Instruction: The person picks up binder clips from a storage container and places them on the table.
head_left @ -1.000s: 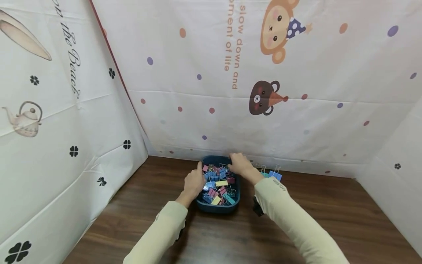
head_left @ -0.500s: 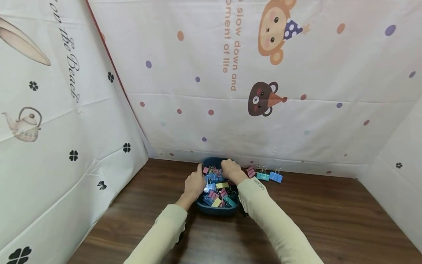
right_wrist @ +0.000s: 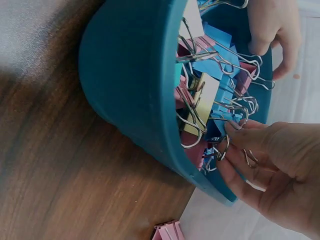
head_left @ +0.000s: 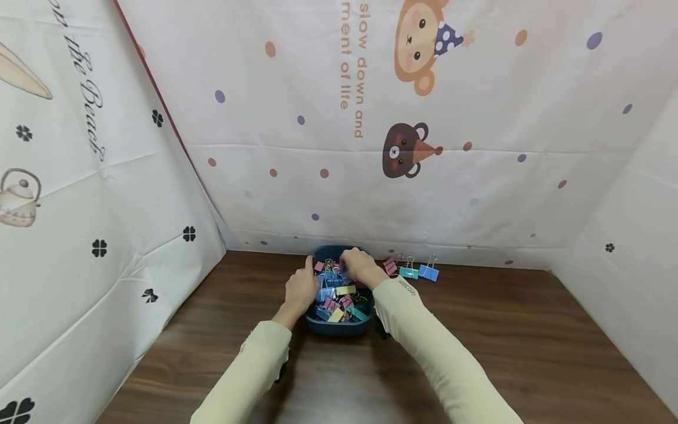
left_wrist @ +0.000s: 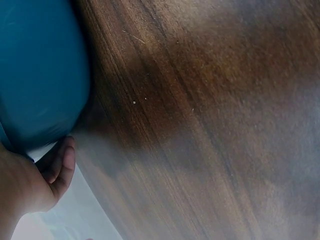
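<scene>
A deep blue plastic bin (head_left: 339, 330) stands against the back cloth, heaped with binder clips (head_left: 344, 290) in blue, pink, yellow and teal. My left hand (head_left: 302, 288) grips its left wall; in the right wrist view the left thumb (right_wrist: 259, 45) lies inside the rim. Over the bin's far right side, my right hand (head_left: 362, 268) reaches in among the clips. The right wrist view has the right thumb and fingers (right_wrist: 240, 182) bent around the wire handles of a binder clip (right_wrist: 223, 148); its body is partly hidden, so its colour is unclear.
Right of the bin, a pink clip (head_left: 390, 267), a teal clip (head_left: 408, 272) and a blue clip (head_left: 428, 272) sit in a row by the back cloth (head_left: 466, 206). Another printed cloth (head_left: 122, 206) hangs at left. Below is a dark wooden tabletop (head_left: 477, 330).
My right hand has moved left from the bin's right rim into the clips, uncovering the pink clip on the table. My left hand keeps its hold. The head view has shifted slightly.
</scene>
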`<control>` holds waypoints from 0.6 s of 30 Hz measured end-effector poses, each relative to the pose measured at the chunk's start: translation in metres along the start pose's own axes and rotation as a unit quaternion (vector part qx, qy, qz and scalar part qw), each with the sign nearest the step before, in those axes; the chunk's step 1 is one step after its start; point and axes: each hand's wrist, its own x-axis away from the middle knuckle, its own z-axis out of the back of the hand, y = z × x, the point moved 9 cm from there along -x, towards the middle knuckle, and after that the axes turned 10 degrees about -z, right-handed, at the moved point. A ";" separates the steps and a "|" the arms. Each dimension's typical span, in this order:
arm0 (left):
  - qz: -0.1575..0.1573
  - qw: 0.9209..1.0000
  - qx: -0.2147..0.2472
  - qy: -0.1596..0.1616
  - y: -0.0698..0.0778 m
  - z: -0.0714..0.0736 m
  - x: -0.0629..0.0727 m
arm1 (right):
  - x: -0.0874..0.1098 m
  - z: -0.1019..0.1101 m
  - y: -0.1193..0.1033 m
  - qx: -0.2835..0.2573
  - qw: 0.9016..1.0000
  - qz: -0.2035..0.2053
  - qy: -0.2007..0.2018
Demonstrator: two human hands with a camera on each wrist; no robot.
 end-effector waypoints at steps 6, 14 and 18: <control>0.001 1.000 -0.001 -0.008 0.000 -0.003 -0.003 | 0.004 0.005 -0.002 0.004 1.000 0.012 0.016; 0.002 1.000 -0.007 -0.005 0.000 -0.001 -0.004 | 0.009 0.020 -0.003 -0.005 0.999 0.022 0.048; -0.002 1.000 -0.011 -0.008 0.000 -0.001 -0.002 | 0.012 0.023 0.001 -0.013 0.998 0.023 0.064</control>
